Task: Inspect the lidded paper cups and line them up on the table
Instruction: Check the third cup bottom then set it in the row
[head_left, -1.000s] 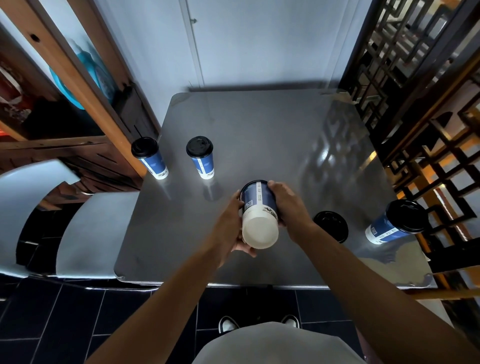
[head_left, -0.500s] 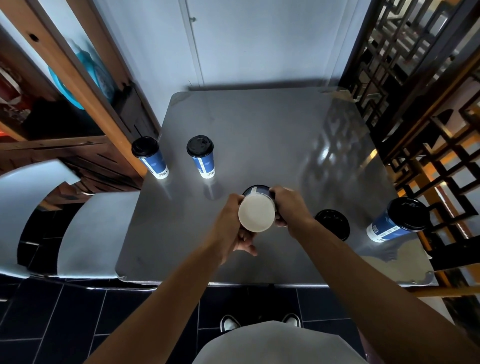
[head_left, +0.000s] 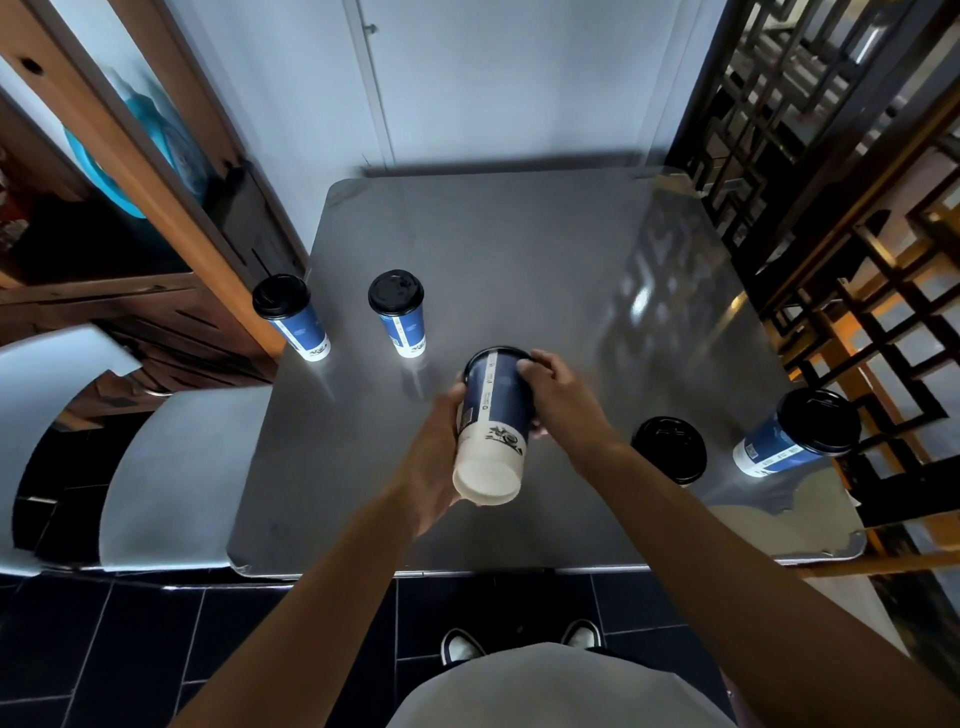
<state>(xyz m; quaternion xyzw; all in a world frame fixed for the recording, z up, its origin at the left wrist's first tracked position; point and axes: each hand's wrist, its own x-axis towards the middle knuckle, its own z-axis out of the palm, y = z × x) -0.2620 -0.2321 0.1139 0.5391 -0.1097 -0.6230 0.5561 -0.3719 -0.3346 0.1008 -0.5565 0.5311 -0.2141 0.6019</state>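
Note:
A blue and white paper cup (head_left: 494, 421) with a black lid is held above the grey table (head_left: 519, 249), tipped so its white bottom faces me and its lid points away. My left hand (head_left: 436, 457) grips the lower part of the cup from the left. My right hand (head_left: 558, 397) grips it near the lid from the right. Two lidded cups, one (head_left: 293, 317) at the table's left edge and another (head_left: 399, 312) beside it, stand upright. At the right, a lidded cup (head_left: 797, 434) stands near the edge, and a fourth black lid (head_left: 669, 449) hides its cup below.
A white chair (head_left: 171, 473) stands to the left of the table, with a wooden shelf (head_left: 130, 171) behind it. A dark lattice screen (head_left: 831, 182) runs along the right side. A pale wall closes off the far edge.
The cup has tilted back from bottom-on toward me, so its blue side shows again, and it sits a little lower in the view. Both hands keep their hold.

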